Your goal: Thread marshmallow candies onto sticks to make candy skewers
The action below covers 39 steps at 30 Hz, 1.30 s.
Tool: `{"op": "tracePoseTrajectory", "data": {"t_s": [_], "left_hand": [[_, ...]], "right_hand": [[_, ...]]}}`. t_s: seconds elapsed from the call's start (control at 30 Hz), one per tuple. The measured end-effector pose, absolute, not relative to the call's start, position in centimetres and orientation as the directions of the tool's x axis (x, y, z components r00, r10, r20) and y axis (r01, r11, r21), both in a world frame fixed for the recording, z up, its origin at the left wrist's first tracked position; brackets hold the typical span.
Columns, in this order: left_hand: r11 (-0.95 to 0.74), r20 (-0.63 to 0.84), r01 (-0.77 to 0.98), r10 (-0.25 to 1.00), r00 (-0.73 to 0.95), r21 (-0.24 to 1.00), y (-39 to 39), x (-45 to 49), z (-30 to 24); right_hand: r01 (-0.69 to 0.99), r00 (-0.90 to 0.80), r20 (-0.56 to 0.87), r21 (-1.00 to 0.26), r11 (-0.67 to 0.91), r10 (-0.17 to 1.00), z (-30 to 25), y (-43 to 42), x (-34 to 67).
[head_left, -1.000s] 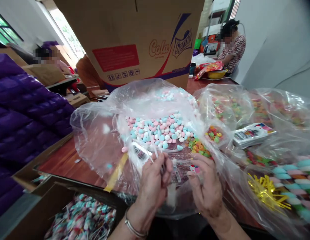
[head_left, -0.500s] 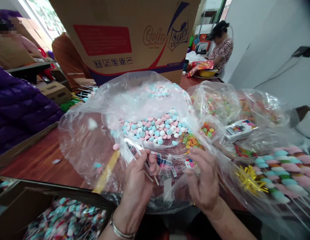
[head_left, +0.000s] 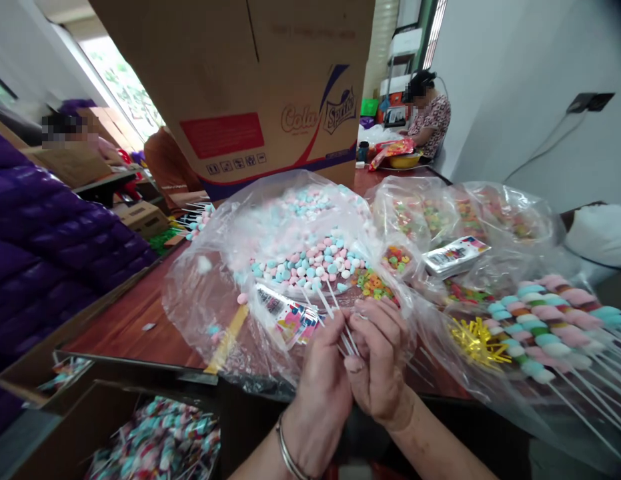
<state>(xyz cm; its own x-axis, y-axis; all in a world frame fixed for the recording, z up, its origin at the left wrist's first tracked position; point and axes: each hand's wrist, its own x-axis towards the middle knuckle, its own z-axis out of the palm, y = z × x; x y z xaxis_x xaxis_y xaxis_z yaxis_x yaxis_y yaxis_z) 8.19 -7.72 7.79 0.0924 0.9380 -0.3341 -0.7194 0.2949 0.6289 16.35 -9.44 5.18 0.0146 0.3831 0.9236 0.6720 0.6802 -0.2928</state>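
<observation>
Several thin white sticks (head_left: 348, 337) stand between my two hands, their upper ends pointing away from me. My left hand (head_left: 323, 380), with a metal bangle at its wrist, is closed round them. Fingers curled, my right hand (head_left: 380, 363) meets the left and pinches at the same sticks. Just beyond are pink, blue and white candies (head_left: 315, 260) in a large clear plastic bag (head_left: 190, 320). Orange and green ring candies (head_left: 374, 285) lie beside them. Printed packets (head_left: 285, 313) rest left of my hands. My palms are hidden.
Candy skewers (head_left: 550, 320) and gold twist ties (head_left: 480, 340) lie at right, near stacked packets (head_left: 456, 257). A tall cardboard box (head_left: 270, 87) stands behind the bag. A lower-left carton holds wrapped candy skewers (head_left: 160, 440). Another person (head_left: 430, 120) sits at the far end.
My right hand has moved in from the right to join my left at the sticks. The sticks now point more upright, and the view has shifted.
</observation>
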Motion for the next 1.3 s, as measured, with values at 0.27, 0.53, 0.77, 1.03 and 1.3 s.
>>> {"op": "tracePoseTrajectory", "data": {"t_s": [0.27, 0.53, 0.77, 1.03, 1.3], "left_hand": [[0.272, -0.305, -0.72, 0.948, 0.087, 0.639, -9.3, 8.3, 6.4], [0.323, -0.282, -0.515, 0.946, 0.158, 0.794, -8.0, 6.2, 4.5], [0.389, -0.356, -0.408, 0.921, 0.158, 0.826, -7.3, 4.1, 3.9], [0.409, -0.36, -0.334, 0.911, 0.201, 0.849, -6.6, 2.6, 2.9], [0.41, -0.353, -0.365, 0.911, 0.214, 0.836, -6.4, 2.6, 2.3]], "right_hand": [[0.553, 0.037, 0.815, -0.498, 0.667, 0.578, 4.0, -9.0, 17.3], [0.424, 0.089, 0.506, -0.799, 0.427, 0.858, 3.2, -6.9, 17.4], [0.182, 0.018, 0.17, -0.969, 0.164, 0.985, 4.5, -5.0, 16.3], [0.094, 0.011, 0.071, -0.993, 0.07, 0.997, 4.8, -3.8, 15.6], [0.087, -0.069, 0.037, -0.995, 0.043, 0.997, 4.3, -3.7, 15.6]]}}
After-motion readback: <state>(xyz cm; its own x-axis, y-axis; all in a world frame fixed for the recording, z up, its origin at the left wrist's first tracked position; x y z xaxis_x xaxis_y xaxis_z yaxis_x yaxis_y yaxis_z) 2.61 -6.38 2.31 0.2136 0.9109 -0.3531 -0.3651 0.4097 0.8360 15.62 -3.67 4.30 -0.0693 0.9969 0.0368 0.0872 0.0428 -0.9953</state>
